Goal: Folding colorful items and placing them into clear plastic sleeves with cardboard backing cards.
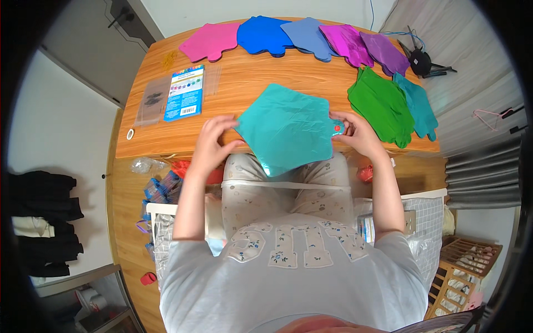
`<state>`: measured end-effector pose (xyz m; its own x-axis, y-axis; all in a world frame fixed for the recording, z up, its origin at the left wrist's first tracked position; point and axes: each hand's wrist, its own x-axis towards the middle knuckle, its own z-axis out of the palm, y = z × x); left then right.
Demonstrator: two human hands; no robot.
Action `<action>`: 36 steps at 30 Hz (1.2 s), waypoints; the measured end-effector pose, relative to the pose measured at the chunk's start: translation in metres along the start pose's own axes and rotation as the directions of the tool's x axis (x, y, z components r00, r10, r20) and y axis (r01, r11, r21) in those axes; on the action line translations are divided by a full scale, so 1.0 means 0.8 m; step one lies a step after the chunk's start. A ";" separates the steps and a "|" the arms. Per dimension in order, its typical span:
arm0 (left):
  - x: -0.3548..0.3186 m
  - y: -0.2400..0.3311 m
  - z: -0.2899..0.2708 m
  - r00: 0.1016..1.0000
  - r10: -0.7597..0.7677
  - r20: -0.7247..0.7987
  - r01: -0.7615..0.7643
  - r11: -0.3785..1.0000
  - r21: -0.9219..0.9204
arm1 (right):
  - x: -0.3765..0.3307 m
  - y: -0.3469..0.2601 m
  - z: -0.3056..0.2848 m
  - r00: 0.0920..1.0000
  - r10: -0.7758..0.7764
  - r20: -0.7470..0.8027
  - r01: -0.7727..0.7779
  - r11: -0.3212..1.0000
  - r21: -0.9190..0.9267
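Note:
A flat teal foil balloon (286,127), five-cornered with a short tail, lies in front of me, its lower part reaching over the table's near edge. My right hand (358,133) pinches the tail at its right side, where a small red round mark shows. At the balloon's left corner is my left hand (212,141), thumb and fingers apart; the fingertips are by the corner, and I cannot tell whether they touch it.
Flat foil balloons in pink (211,41), blue (264,36), purple (386,51) and green (380,105) line the wooden table's (239,72) far and right edges. At left are a blue printed card (185,94), clear bags (149,102) and a white tape roll (130,134).

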<state>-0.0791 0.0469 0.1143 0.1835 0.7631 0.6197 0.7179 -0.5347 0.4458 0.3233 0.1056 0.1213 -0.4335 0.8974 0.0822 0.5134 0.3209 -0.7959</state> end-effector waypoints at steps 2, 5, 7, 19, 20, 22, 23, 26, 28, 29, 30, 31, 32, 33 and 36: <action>-0.059 0.012 0.014 0.991 -0.104 -0.078 0.094 0.987 -0.127 | 0.001 -0.002 0.001 0.999 0.031 0.019 -0.033 0.997 0.066; -0.128 0.022 0.051 0.921 -0.365 0.134 0.386 0.815 -0.432 | 0.002 -0.004 0.001 0.998 0.060 0.026 -0.062 0.993 0.100; -0.136 0.030 0.087 0.749 -0.533 0.393 0.654 0.501 -0.567 | 0.002 -0.005 0.000 0.999 0.044 0.022 -0.045 0.995 0.088; -0.079 0.029 0.110 0.438 -0.134 0.889 0.850 -0.261 -0.458 | -0.002 -0.002 0.004 0.999 0.039 -0.003 -0.038 0.989 0.141; -0.076 0.031 0.110 0.434 -0.127 0.892 0.854 -0.259 -0.452 | -0.003 -0.004 0.003 0.999 0.044 -0.002 -0.043 0.990 0.136; -0.069 0.034 0.108 0.412 -0.169 0.895 0.879 -0.186 -0.440 | -0.006 -0.008 0.002 0.999 0.053 -0.003 -0.052 0.990 0.132; -0.066 0.036 0.105 0.409 -0.163 0.898 0.882 -0.185 -0.434 | -0.008 -0.010 0.001 0.998 0.058 0.003 -0.058 0.990 0.127; -0.055 0.045 0.093 0.351 -0.194 0.916 0.907 -0.174 -0.384 | -0.018 -0.022 0.002 0.999 0.011 -0.041 -0.009 0.998 0.064; -0.053 0.043 0.084 0.320 -0.222 0.921 0.923 -0.146 -0.356 | -0.030 -0.027 0.005 0.996 0.012 -0.093 -0.012 1.000 0.001; -0.056 0.039 0.084 0.315 -0.218 0.924 0.924 -0.150 -0.351 | -0.037 -0.030 0.006 0.990 0.005 -0.144 -0.015 0.998 -0.063; -0.061 0.035 0.084 0.304 -0.247 0.920 0.919 -0.178 -0.352 | -0.045 -0.037 0.005 0.990 0.012 -0.141 -0.021 0.998 -0.063; -0.065 0.030 0.083 0.290 -0.274 0.917 0.914 -0.206 -0.350 | -0.054 -0.046 0.001 0.988 0.061 -0.144 -0.081 0.987 -0.141; -0.066 0.024 0.080 0.280 -0.246 0.928 0.910 -0.239 -0.338 | -0.062 -0.053 -0.001 0.983 0.109 -0.149 -0.141 0.966 -0.218; -0.068 0.020 0.078 0.271 -0.239 0.932 0.913 -0.243 -0.328 | -0.071 -0.058 -0.002 0.981 0.121 -0.150 -0.152 0.965 -0.216; -0.067 0.017 0.065 0.243 -0.188 0.952 0.934 -0.220 -0.282 | -0.091 -0.066 0.008 0.956 0.290 -0.035 -0.290 0.928 -0.236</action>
<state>-0.0444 0.0180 0.0536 0.5491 0.6314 -0.5476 -0.1760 0.7279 0.6628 0.3230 0.0210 0.1537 -0.2400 0.9618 -0.1314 0.7766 0.1090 -0.6205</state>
